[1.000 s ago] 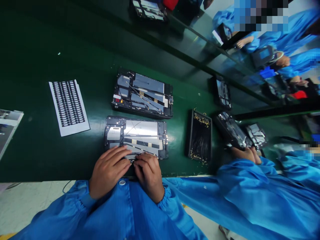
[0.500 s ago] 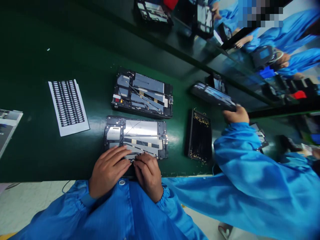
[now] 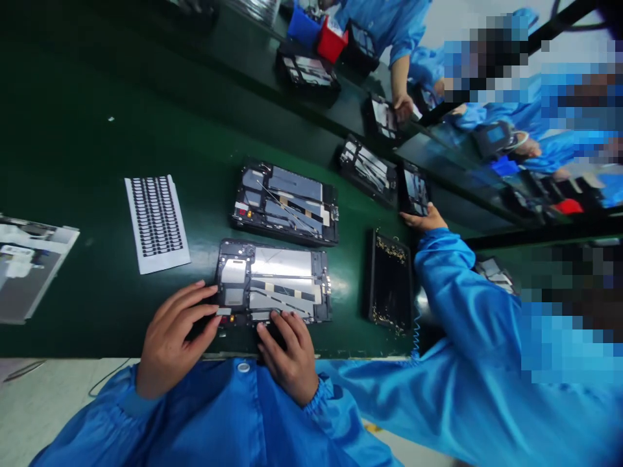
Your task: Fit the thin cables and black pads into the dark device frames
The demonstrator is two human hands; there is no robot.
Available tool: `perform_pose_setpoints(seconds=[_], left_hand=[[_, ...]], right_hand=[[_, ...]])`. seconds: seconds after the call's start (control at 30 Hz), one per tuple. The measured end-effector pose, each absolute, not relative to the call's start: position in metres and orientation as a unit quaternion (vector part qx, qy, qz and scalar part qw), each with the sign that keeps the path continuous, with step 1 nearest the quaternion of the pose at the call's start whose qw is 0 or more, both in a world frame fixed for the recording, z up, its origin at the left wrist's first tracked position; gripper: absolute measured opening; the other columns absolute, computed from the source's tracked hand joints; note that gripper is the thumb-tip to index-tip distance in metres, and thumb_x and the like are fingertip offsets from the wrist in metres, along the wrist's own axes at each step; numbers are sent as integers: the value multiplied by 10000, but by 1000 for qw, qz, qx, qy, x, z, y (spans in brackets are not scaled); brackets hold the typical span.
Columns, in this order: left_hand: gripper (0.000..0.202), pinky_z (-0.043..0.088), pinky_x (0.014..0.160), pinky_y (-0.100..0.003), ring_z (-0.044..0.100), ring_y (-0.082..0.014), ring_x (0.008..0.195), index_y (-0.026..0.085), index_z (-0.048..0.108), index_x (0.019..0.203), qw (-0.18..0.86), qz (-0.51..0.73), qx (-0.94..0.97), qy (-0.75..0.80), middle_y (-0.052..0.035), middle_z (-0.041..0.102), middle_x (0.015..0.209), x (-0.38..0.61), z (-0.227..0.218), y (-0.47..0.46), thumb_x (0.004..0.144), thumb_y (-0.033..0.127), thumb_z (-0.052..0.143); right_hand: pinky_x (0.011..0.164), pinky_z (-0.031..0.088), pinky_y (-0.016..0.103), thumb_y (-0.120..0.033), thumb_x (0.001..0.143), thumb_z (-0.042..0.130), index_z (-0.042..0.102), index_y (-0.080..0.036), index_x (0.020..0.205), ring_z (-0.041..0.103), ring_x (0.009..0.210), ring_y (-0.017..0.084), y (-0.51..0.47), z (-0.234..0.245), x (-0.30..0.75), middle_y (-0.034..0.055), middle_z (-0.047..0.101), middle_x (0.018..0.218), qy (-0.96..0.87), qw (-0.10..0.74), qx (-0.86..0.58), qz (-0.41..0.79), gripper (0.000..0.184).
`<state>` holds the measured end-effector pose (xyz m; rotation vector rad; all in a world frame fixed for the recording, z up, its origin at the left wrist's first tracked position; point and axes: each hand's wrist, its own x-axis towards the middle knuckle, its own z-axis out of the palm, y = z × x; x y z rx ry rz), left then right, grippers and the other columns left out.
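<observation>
An open phone frame [image 3: 282, 263], silver and grey inside with black edges and thin strips, lies flat near the table's front edge. My left hand [image 3: 178, 331] is open beside its left end, fingers apart, fingertips at the corner. Over the frame's near edge rest the fingers of my right hand [image 3: 289, 353], spread slightly and not gripping; they cover part of that edge. Just behind lies a thicker stack of similar phone frames [image 3: 294, 185], with a thin wire across the top one.
A white sheet with rows of black stickers [image 3: 156, 220] lies left. Farther left is a grey panel [image 3: 34, 279]. To the right are a black tray [image 3: 392, 285] with small gold bits and a co-worker's hand [image 3: 427, 219] at a stack of frames [image 3: 415, 189]. More frames [image 3: 367, 165] lie behind.
My left hand has moved left, off the middle of the near edge, and its fingers have spread. My right hand stays at the near edge. The co-worker's hand has set down its stack.
</observation>
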<state>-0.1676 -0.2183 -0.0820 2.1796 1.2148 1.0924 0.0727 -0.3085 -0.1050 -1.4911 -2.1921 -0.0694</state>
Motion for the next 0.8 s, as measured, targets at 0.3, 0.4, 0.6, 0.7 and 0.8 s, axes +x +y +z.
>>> perform_pose_setpoints(seconds=[0.3, 0.4, 0.6, 0.7, 0.8], left_hand=[[313, 371, 1182, -506, 503, -258, 1385, 241, 574, 1283, 124, 308, 799, 501, -77, 614, 1410, -225, -73, -167, 971, 239, 567], [543, 247, 1226, -579, 393, -279, 1470, 226, 365, 1515, 147, 214, 825, 502, -100, 483, 1546, -239, -80, -136, 994, 298, 498], [593, 212, 1241, -551, 360, -256, 1490, 187, 290, 1553, 166, 172, 828, 507, -115, 443, 1573, -240, -92, -124, 995, 307, 453], [592, 213, 1245, -530, 356, -249, 1492, 183, 298, 1550, 159, 171, 827, 512, -105, 446, 1573, -239, -92, -126, 993, 319, 449], [599, 210, 1250, -512, 345, -242, 1499, 191, 293, 1556, 155, 163, 828, 514, -97, 434, 1582, -240, -93, -125, 993, 338, 436]], right_hand=[[852, 566, 468, -219, 967, 606, 627, -249, 1287, 621, 1068, 278, -258, -63, 58, 121, 642, 1172, -795, 293, -527, 70, 323], [849, 554, 388, -218, 1001, 561, 632, -219, 1174, 617, 1007, 229, -195, -47, 23, 93, 655, 1090, -838, 270, -455, 136, 187], [799, 512, 342, -207, 985, 595, 656, -170, 971, 570, 896, 217, -100, -63, -42, 82, 642, 985, -903, 120, -402, 90, 73], [797, 492, 353, -195, 1001, 559, 658, -151, 950, 559, 897, 228, -89, -78, -53, 100, 630, 977, -903, 80, -414, 78, 120], [801, 481, 385, -163, 1021, 484, 646, -119, 985, 555, 912, 250, -87, -79, -58, 127, 627, 999, -905, 61, -415, 75, 172]])
